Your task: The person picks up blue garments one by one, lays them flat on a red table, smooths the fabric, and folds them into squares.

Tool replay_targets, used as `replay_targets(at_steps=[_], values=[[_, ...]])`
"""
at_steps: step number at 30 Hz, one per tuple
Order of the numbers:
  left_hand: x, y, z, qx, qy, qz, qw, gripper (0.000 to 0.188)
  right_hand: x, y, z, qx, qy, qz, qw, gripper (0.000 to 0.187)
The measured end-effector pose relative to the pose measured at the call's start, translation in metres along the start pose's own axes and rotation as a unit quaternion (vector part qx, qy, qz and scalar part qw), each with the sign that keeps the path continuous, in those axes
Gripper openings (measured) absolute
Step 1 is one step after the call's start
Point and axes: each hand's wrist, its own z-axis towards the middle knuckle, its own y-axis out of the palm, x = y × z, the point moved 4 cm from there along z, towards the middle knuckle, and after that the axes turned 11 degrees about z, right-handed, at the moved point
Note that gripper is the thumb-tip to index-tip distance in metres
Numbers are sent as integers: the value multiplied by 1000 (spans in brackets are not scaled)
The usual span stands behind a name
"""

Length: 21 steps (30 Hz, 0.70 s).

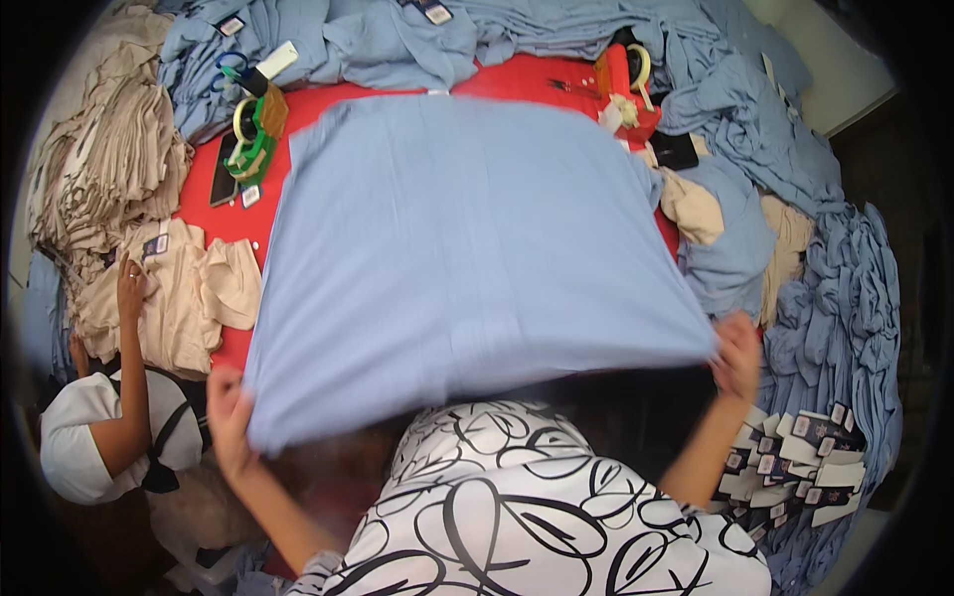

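A light blue garment is stretched wide in front of me, its far part over the red table. A small white label shows at its far edge. My left hand is closed on the near left corner of the garment. On the other side, my right hand grips the near right corner. The near edge is lifted and sags between my hands, slightly smeared by motion. Both hands are a little blurred too.
At left, a co-worker's hand touches a beige garment. Two tape dispensers, a green one and a red one, stand at the far corners. Blue garments pile up behind; tags hang at right.
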Motion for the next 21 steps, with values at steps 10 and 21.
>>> replay_targets(at_steps=[10,21], values=[[132,57,206,-58,181,-203,961,51,-124,187,160,-2,-242,93,966,49],[-13,100,39,-176,112,389,897,86,86,124,83,-128,-113,-519,838,46]])
